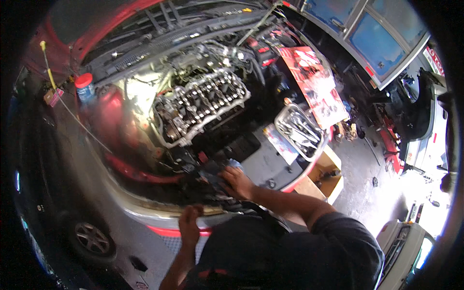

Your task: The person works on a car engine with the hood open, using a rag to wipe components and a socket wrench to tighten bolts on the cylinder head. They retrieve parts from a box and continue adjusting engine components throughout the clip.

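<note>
My right hand is over the front of a red car's engine bay, its fingers closed on a bluish-grey rag that bunches beside them. Dark parts lie just under this hand, too shadowed to make out. Lower and to the left, my left hand is at the car's front edge by the headlight; blur and shade hide how its fingers stand. Farther in, an engine cylinder head is uncovered, with shiny camshafts and valve gear showing.
A metal tray of tools rests at the right of the bay, beside a red-and-white printed sheet. A cardboard box sits below it. A red-lidded jar stands on the left fender. Another dark car is at left.
</note>
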Tool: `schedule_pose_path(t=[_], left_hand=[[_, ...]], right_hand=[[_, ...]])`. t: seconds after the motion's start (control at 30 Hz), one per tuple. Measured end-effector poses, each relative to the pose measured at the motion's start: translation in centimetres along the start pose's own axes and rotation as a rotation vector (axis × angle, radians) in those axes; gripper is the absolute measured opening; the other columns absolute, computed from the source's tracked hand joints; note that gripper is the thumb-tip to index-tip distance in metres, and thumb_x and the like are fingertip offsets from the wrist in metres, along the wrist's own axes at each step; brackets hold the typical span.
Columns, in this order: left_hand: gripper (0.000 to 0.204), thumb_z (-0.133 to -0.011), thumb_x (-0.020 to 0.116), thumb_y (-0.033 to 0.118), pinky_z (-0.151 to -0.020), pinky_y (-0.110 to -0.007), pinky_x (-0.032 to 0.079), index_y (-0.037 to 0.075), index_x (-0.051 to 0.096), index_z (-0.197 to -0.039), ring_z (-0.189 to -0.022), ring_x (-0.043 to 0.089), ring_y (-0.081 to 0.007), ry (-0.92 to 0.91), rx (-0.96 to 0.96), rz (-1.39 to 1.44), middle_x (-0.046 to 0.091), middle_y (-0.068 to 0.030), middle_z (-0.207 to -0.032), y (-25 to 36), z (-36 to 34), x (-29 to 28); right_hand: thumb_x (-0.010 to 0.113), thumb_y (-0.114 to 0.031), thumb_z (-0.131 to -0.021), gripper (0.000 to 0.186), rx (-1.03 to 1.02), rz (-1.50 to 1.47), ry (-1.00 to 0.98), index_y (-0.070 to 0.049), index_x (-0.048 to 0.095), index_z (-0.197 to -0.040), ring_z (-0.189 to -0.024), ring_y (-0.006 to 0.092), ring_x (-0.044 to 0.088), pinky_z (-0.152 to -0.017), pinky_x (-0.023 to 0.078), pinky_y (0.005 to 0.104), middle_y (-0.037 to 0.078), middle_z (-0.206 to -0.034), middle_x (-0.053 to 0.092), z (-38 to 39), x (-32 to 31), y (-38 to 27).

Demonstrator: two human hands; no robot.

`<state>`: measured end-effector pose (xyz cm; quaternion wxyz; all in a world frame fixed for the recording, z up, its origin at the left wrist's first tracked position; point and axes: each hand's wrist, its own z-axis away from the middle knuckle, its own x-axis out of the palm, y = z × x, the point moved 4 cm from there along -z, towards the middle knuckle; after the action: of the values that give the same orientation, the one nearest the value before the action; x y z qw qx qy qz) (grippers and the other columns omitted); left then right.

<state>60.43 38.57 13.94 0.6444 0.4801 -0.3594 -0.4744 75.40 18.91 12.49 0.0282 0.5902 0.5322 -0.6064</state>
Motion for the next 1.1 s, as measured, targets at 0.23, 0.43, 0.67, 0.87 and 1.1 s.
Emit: schedule_pose_path(t=[0.23, 0.43, 0.67, 0.87, 1.1], left_hand=[[0.049, -0.101, 0.043, 0.038, -0.102, -0.043, 0.045, 0.004, 0.046, -0.137, -0.123, 0.054, -0.0272, -0.239, -0.205, 1.037, 0.055, -0.0111, -0.133, 1.8, -0.4, 9.1], [0.051, -0.101, 0.042, 0.039, -0.103, -0.042, 0.045, 0.003, 0.045, -0.138, -0.122, 0.054, -0.0265, -0.232, 0.292, 0.684, 0.053, -0.0119, -0.133, -2.5, -0.9, 14.8], [0.043, -0.101, 0.041, 0.03, -0.102, -0.041, 0.046, 0.005, 0.047, -0.135, -0.117, 0.057, -0.027, -0.129, -0.053, 0.435, 0.054, -0.0136, -0.133, -4.4, 2.8, 19.8], [0.039, -0.102, 0.041, 0.027, -0.1, -0.041, 0.045, -0.002, 0.048, -0.128, -0.114, 0.059, -0.0316, -0.248, -0.094, 0.151, 0.058, -0.0191, -0.124, -1.0, 2.3, 24.7], [0.037, -0.092, 0.065, 0.027, -0.084, -0.038, 0.052, 0.0, 0.063, -0.116, -0.093, 0.066, -0.0246, -0.073, -0.072, -0.249, 0.068, -0.0138, -0.108, 0.7, 2.0, 20.4]], right_hand=[[0.066, -0.035, -0.087, 0.076, -0.22, -0.439, -0.014, 0.0, 0.03, -0.145, -0.138, 0.0424, 0.031, -0.113, 0.027, 0.0483, 0.029, -0.148, 0.029, 1.4, -3.6, -9.4], [0.059, -0.035, -0.095, 0.087, -0.199, -0.456, -0.144, 0.0, 0.005, -0.154, -0.146, 0.0397, 0.019, -0.118, 0.017, 0.043, 0.027, -0.157, 0.016, 6.5, -6.1, -6.7], [0.067, -0.027, -0.091, 0.075, 0.055, -0.663, -0.186, -0.004, 0.026, -0.149, -0.133, 0.0402, 0.04, -0.108, 0.038, 0.0453, 0.024, -0.144, 0.037, 12.3, -13.9, 1.1], [0.076, -0.031, -0.078, 0.072, 0.045, -0.164, -0.127, -0.002, 0.043, -0.136, -0.119, 0.0431, 0.052, -0.098, 0.047, 0.0461, 0.022, -0.133, 0.047, 11.9, -10.8, 4.4], [0.081, -0.013, -0.069, 0.064, -0.115, -0.104, -0.05, 0.0, 0.05, -0.124, -0.112, 0.0406, 0.056, -0.092, 0.05, 0.0446, 0.022, -0.122, 0.051, 11.6, -12.3, 7.9]])
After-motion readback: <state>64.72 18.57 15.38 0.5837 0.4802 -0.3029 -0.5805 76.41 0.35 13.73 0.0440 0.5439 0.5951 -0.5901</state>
